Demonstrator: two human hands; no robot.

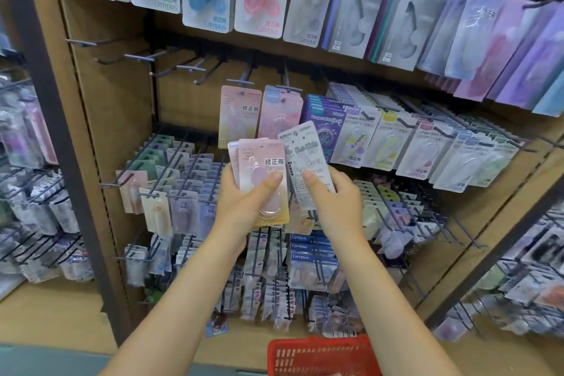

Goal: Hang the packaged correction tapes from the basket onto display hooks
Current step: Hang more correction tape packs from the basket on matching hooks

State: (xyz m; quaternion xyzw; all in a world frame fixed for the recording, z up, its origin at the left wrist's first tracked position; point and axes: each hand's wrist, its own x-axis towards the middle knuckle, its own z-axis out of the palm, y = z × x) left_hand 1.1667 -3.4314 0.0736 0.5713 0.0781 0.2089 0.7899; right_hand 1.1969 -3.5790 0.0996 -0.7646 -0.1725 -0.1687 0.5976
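Head view: a shop display of brown pegboard panels (116,119) carrying rows of dark metal display hooks (195,69), most loaded with carded correction tapes. Several hooks at upper left of the middle row are bare. One pink carded tape (239,116) hangs on a middle-row hook, directly above the hands.

The left hand (244,195) grips a small stack of pink packaged correction tapes (262,174), front faces toward the camera, thumb pressed across the blister of the top card and fingers curled behind. The stack is held upright, just below the hanging pink card.

The right hand (332,195) pinches a single packaged correction tape (305,159) with its printed white back facing the camera, thumb on the back, fingers wrapped behind. This card tilts slightly left and sits just beside the stack; whether they touch cannot be determined.

A red plastic basket (320,356) sits at the bottom edge, between the forearms. Its contents cannot be made out.
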